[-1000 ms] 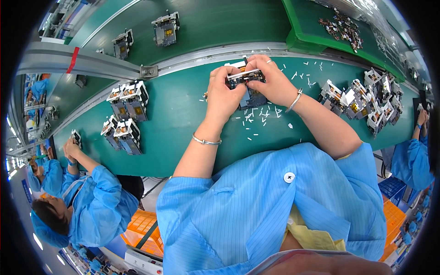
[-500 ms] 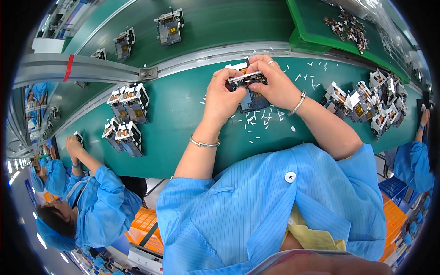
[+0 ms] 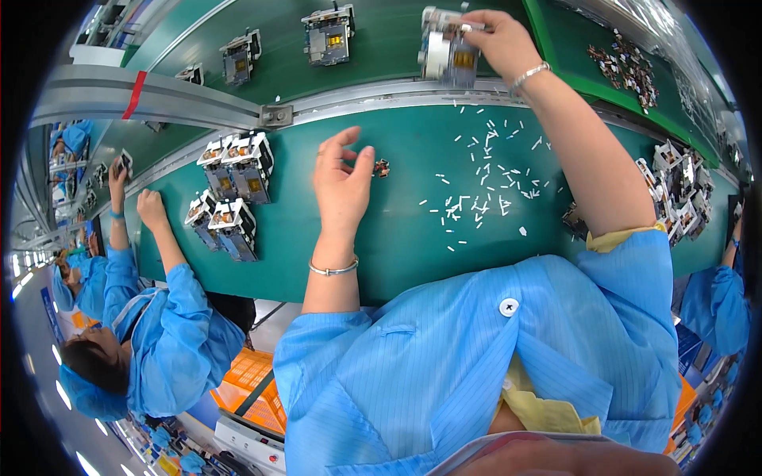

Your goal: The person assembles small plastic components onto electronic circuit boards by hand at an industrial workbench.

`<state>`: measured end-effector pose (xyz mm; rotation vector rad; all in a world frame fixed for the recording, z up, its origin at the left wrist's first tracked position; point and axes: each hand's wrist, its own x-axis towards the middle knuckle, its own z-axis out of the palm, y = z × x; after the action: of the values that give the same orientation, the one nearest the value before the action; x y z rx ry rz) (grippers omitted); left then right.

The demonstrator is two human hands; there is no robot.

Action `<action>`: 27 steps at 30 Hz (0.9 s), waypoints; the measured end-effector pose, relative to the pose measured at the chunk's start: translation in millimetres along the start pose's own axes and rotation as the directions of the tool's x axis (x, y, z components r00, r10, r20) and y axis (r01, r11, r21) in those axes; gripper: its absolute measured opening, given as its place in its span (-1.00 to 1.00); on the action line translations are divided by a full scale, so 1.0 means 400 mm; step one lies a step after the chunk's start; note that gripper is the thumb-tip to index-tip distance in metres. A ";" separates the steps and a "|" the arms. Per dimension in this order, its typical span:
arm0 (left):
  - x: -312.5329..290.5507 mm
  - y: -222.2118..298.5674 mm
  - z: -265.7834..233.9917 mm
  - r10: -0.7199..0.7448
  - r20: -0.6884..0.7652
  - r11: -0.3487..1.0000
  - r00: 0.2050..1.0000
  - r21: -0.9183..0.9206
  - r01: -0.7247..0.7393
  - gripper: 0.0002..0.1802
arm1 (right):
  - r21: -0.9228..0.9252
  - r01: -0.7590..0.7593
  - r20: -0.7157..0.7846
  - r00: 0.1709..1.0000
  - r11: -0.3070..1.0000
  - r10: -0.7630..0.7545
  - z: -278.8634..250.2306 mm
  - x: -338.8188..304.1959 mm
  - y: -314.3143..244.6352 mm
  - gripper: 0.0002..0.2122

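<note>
My right hand (image 3: pixel 498 44) reaches out over the green belt beyond the metal rail. Its fingers and thumb pinch the top of an electronic module (image 3: pixel 449 57), which has a white plastic frame, a grey body and an orange-yellow patch. The module is slightly blurred, and I cannot tell whether its bottom touches the belt. My left hand (image 3: pixel 343 176) hovers above the green worktable (image 3: pixel 317 274), empty, with fingers loosely bent and apart. Just to its right is a small copper-brown part (image 3: pixel 382 167). White slivers (image 3: pixel 484 186) lie scattered right of that.
Similar modules (image 3: pixel 238 190) stand grouped at left; more (image 3: pixel 683 190) are heaped at right. Others ride the belt, one (image 3: pixel 328 38) nearest. A green-edged tray (image 3: pixel 623 71) holds small brown parts. A metal beam (image 3: pixel 182 101) crosses upper left. A co-worker (image 3: pixel 151 341) sits at left.
My right hand has carried the module from the worktable up over the belt. My left hand has let go of it and moved left. The small brown part now shows on the table.
</note>
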<state>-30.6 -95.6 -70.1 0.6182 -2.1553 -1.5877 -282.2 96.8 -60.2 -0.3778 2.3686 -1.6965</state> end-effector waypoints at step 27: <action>-0.127 0.074 0.066 0.236 0.250 0.958 0.939 0.103 -0.268 -0.78 | 0.309 -0.223 0.441 0.895 0.924 0.068 0.140 -0.453 -0.005 -0.90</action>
<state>-6.6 -38.7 -51.7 0.1844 -2.4172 -1.4447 -93.2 104.3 -73.3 -0.4360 1.7004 -1.7140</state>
